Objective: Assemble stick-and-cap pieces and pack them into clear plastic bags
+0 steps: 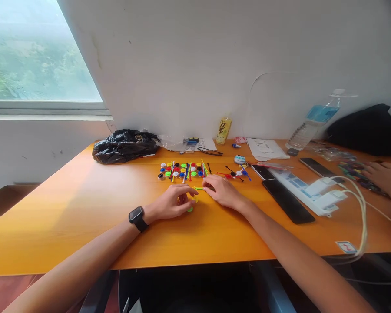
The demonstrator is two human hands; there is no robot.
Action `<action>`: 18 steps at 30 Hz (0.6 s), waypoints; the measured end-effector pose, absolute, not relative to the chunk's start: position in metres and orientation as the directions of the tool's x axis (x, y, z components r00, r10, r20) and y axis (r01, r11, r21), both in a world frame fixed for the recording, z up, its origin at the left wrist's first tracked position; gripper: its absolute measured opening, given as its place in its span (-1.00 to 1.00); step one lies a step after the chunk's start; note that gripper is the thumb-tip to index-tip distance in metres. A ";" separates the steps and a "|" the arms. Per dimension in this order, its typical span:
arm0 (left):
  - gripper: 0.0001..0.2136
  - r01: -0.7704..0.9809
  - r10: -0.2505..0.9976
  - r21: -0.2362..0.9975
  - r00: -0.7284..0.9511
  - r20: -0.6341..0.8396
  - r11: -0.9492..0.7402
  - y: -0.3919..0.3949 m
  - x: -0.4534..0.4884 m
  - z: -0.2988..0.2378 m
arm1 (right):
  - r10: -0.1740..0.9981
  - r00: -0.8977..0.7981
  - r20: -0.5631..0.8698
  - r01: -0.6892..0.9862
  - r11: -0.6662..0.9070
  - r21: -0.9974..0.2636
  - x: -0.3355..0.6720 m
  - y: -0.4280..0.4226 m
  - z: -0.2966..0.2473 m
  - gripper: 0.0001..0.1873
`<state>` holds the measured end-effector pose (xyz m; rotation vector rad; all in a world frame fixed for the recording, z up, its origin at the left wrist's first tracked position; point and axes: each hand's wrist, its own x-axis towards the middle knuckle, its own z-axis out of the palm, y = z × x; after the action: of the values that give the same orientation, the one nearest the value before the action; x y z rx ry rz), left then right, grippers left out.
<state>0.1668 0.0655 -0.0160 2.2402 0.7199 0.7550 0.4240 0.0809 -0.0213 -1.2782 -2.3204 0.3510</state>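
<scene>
My left hand, with a black watch on its wrist, rests low over the table with thumb and forefinger curved around the edge of a yellow plastic disc. Just below the thumb, partly covered, lies a green disc. My right hand pinches a thin yellow-green plastic stick that points toward the left hand. Beyond both hands, several coloured round discs stand in rows, with thin coloured sticks lying across them. More sticks and discs form a loose cluster to the right.
A black plastic bag lies at the back left. Along the wall are a yellow drink carton, papers and a tilted water bottle. Phones and a power strip with cables lie right. Another person's hand touches coloured pieces.
</scene>
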 end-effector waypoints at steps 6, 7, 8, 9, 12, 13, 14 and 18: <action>-0.74 0.224 0.684 0.820 0.684 0.253 -0.527 0.065 0.168 -0.020 | 0.837 -0.452 0.309 0.720 0.547 -0.428 0.423 0.082 -0.022 -0.91; -0.74 0.219 0.673 0.812 0.692 0.262 -0.542 0.066 0.168 -0.021 | 0.835 -0.448 0.321 0.716 0.550 -0.430 0.423 0.082 -0.022 -0.91; -0.73 0.221 0.659 0.791 0.697 0.282 -0.571 0.066 0.168 -0.021 | 0.832 -0.444 0.333 0.712 0.553 -0.433 0.423 0.082 -0.022 -0.90; -0.71 0.230 0.645 0.756 0.698 0.310 -0.613 0.067 0.168 -0.021 | 0.829 -0.438 0.347 0.708 0.556 -0.436 0.422 0.082 -0.021 -0.90; -0.72 0.274 0.603 0.621 0.682 0.414 -0.735 0.066 0.168 -0.019 | 0.830 -0.408 0.380 0.695 0.552 -0.461 0.421 0.082 -0.019 -0.89; -0.74 0.284 0.596 0.589 0.669 0.444 -0.757 0.066 0.168 -0.017 | 0.832 -0.399 0.384 0.685 0.549 -0.478 0.421 0.082 -0.019 -0.89; -0.76 0.293 0.595 0.565 0.649 0.475 -0.771 0.066 0.168 -0.016 | 0.835 -0.394 0.384 0.669 0.547 -0.503 0.420 0.081 -0.019 -0.90; -0.77 0.363 0.613 0.498 0.538 0.579 -0.788 0.068 0.166 -0.014 | 0.837 -0.432 0.336 0.536 0.538 -0.651 0.416 0.077 -0.020 -0.92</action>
<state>0.1665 0.0678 -0.0136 2.4612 0.8084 1.1095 0.4162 0.0768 -0.0198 -1.1047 -2.1337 0.6052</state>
